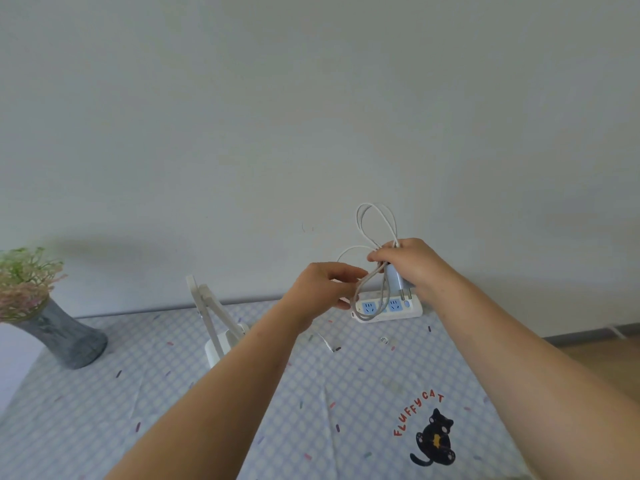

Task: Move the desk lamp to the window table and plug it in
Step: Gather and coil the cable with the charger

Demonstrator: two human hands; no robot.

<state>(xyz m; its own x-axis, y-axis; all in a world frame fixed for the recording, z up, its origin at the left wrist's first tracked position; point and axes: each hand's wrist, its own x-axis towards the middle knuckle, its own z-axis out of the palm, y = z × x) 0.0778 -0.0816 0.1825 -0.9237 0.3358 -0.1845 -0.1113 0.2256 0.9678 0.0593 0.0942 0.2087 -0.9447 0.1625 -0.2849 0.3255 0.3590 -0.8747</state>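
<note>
White desk lamp [216, 317]: slim, arm folded, pale base, standing on checked tablecloth [173, 393] left of centre, partly behind left forearm. Right hand [408, 261] clamped round looped white cable [377, 220] and pale blue plug adapter [394, 278], held just above white power strip [388, 311] at far edge by wall. Left hand [325, 289] pinches lower cable loops. Grey vase [65, 337] far left.
</note>
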